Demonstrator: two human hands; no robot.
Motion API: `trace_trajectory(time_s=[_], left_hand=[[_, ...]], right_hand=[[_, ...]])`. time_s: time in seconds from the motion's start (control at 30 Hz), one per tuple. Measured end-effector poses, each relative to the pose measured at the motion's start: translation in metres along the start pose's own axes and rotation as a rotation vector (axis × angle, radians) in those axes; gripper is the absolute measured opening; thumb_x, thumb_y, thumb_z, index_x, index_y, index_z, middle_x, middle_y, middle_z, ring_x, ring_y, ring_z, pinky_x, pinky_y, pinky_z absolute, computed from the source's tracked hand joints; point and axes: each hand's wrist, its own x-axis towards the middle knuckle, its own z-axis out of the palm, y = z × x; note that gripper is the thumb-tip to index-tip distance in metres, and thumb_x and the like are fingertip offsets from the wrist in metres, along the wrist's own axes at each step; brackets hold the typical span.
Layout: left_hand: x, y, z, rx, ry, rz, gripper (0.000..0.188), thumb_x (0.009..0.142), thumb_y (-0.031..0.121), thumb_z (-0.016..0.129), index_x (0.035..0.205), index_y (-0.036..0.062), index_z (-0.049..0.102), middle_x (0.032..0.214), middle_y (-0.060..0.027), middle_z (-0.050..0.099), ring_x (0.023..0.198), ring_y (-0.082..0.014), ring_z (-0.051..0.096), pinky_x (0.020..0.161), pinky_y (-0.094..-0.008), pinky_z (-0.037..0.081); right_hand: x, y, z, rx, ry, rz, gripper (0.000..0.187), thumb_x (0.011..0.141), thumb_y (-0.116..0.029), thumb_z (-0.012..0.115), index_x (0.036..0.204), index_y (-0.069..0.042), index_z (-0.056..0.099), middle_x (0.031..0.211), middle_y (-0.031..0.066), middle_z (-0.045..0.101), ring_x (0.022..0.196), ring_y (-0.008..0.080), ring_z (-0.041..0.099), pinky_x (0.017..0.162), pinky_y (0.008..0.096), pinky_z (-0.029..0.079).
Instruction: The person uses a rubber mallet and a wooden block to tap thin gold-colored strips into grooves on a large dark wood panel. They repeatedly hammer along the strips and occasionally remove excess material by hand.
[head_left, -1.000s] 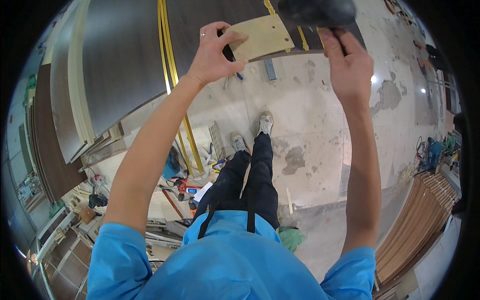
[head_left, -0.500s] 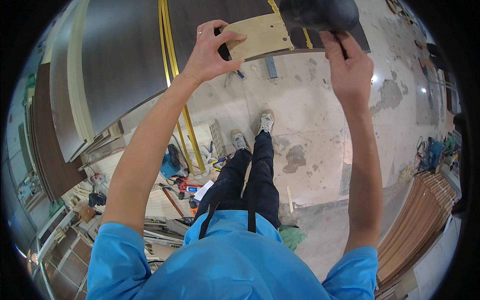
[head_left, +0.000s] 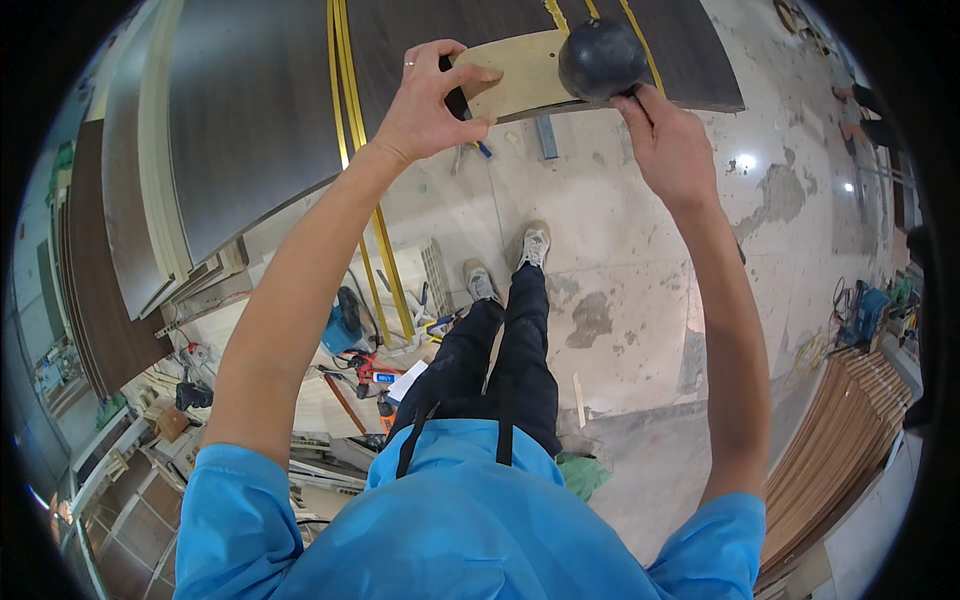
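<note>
My left hand (head_left: pixel 422 108) grips the left end of a pale plywood piece (head_left: pixel 525 72), thumb and fingers spread around its edges. This piece lies on a dark brown panel (head_left: pixel 695 55) at the top of the view. In my right hand (head_left: pixel 672 145) is the handle of a rubber mallet (head_left: pixel 603 60). Its round black head covers the right end of the plywood; whether the two touch I cannot tell. A yellow strip (head_left: pixel 645 48) runs across the panel just right of the mallet head.
Long gold strips (head_left: pixel 345 85) cross the panel and hang down on the left. Large dark boards (head_left: pixel 250 120) stand further left. Tools, including a blue power tool (head_left: pixel 345 322), lie by my legs. Stacked brown slats (head_left: pixel 835 450) are at right; another person's arm (head_left: pixel 880 132) shows far right.
The mallet and my right hand have moved left, the head now over the plywood's right end and looking smaller. My left hand keeps its grip, with the view shifted slightly.
</note>
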Motion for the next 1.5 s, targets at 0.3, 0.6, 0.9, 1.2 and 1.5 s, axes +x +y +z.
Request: trace_trajectory(time_s=[0.3,0.6,0.9,1.2,1.5], left_hand=[[0.008,0.018,0.013,0.008,0.082,-0.04,0.062,0.074,0.041,0.093,0.131,0.0279,0.075,0.158,-0.0129,0.047,0.145,-0.0398,0.041,0.119,-0.0504,0.044],[0.005,0.012,0.012,0.01,0.045,0.0,0.06,0.074,0.043,0.094,0.131,0.0352,0.077,0.154,-0.009,0.051,0.144,-0.037,0.042,0.117,-0.0494,0.048],[0.006,0.013,0.013,0.037,0.049,0.052,0.059,0.073,0.042,0.095,0.129,0.034,0.08,0.15,-0.0111,0.052,0.138,-0.0383,0.044,0.114,-0.0487,0.05],[0.007,0.012,0.015,0.014,0.051,0.058,0.059,0.07,0.033,0.097,0.127,0.0319,0.082,0.146,-0.0116,0.053,0.135,-0.0368,0.045,0.114,-0.0472,0.048],[0.008,0.014,0.014,0.036,0.038,0.024,0.062,0.068,0.03,0.099,0.128,0.0309,0.082,0.147,-0.0105,0.053,0.134,-0.0354,0.045,0.113,-0.0461,0.049]], right_hand=[[0.001,0.009,-0.001,0.11,-0.108,0.281,0.038,0.107,-0.035,0.066,0.108,0.001,0.075,0.069,0.0167,0.063,0.061,0.0277,0.056,0.064,0.0412,0.048],[0.006,-0.003,-0.025,0.204,0.097,0.251,0.034,0.106,-0.037,0.071,0.12,-0.007,0.08,0.078,-0.0009,0.063,0.077,0.0094,0.054,0.071,0.0271,0.046],[0.005,-0.001,-0.007,0.01,0.036,-0.061,0.031,0.106,-0.031,0.07,0.123,-0.006,0.077,0.078,0.0082,0.067,0.069,0.0174,0.055,0.068,0.0306,0.049],[-0.005,-0.009,-0.007,0.117,0.092,0.086,0.027,0.106,-0.031,0.065,0.115,-0.008,0.076,0.085,0.0191,0.074,0.079,0.0446,0.069,0.072,0.0494,0.055],[0.003,0.0,-0.008,0.188,0.127,0.086,0.026,0.105,-0.028,0.067,0.117,-0.007,0.076,0.085,0.019,0.073,0.076,0.0419,0.069,0.069,0.0464,0.054]])
